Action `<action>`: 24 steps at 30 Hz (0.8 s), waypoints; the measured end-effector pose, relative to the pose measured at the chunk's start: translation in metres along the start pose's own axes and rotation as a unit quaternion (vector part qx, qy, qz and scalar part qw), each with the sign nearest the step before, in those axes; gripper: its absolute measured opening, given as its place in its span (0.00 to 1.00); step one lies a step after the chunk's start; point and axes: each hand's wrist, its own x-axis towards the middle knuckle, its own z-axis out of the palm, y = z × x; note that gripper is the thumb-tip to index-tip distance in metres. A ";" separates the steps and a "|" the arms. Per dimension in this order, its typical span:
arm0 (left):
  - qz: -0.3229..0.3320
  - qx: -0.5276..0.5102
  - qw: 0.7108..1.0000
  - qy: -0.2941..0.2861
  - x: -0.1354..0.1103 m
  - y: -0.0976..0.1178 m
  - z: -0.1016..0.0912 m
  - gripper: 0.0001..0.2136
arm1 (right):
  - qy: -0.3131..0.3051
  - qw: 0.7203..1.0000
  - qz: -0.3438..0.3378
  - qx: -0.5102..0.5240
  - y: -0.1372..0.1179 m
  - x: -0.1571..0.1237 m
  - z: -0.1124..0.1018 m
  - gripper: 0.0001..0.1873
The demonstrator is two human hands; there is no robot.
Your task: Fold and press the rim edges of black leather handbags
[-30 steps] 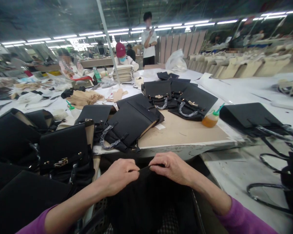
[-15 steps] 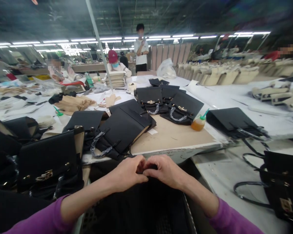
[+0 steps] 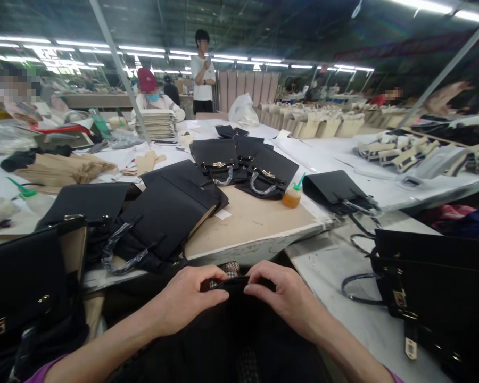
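Note:
Low in front of me, my left hand (image 3: 183,298) and my right hand (image 3: 285,295) pinch the thin upper edge of a black piece of material (image 3: 237,285), a short way apart. Its lower part merges with the dark area beneath, so its full shape cannot be made out. Beyond my left hand, a black handbag (image 3: 165,213) with plastic-wrapped handles lies on the table (image 3: 243,234). To the right of my right hand, another black handbag (image 3: 435,287) with gold hardware rests on a lower surface (image 3: 323,266).
Several more black handbags (image 3: 213,154) lie farther back. A glue bottle (image 3: 292,197) with a green nozzle stands near the table edge. Brown cut pieces (image 3: 66,167) are piled left. Across the table, a person in a red cap (image 3: 147,82) sits behind stacked panels (image 3: 154,125).
My view has swung right, so the table and bags sit farther left. My hands have moved apart, showing the black edge between them. A checked cloth now shows behind it.

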 end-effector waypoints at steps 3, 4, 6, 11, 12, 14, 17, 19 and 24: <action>-0.004 0.013 1.000 0.008 0.000 0.004 0.000 0.10 | 0.014 1.000 0.011 -0.008 0.000 0.001 0.001 0.06; -0.004 0.019 1.000 0.011 0.000 0.005 0.000 0.10 | 0.019 1.000 0.012 -0.013 0.000 0.001 0.002 0.07; -0.001 0.030 0.999 0.014 0.001 0.007 0.001 0.10 | 0.026 0.999 0.014 -0.019 0.000 0.001 0.004 0.07; 0.021 0.050 0.998 0.026 0.004 0.009 0.004 0.10 | 0.033 0.999 0.022 -0.029 0.001 0.000 0.005 0.07; 0.030 0.053 0.998 0.028 0.004 0.009 0.004 0.10 | 0.032 0.999 0.024 -0.029 0.000 0.000 0.004 0.07; 0.044 0.052 0.997 0.029 0.006 0.009 0.005 0.09 | 0.033 0.999 0.027 -0.028 -0.001 0.000 0.004 0.07; 0.034 0.035 0.998 0.027 0.008 0.009 0.007 0.08 | 0.034 0.999 0.032 -0.027 -0.002 0.000 0.004 0.08; 0.019 0.018 0.999 0.022 0.010 0.009 0.008 0.07 | 0.034 0.998 0.034 -0.027 -0.001 -0.001 0.004 0.08; 0.002 -0.031 1.000 0.001 0.015 0.005 0.010 0.08 | 0.045 0.998 0.042 -0.034 0.002 0.000 0.007 0.07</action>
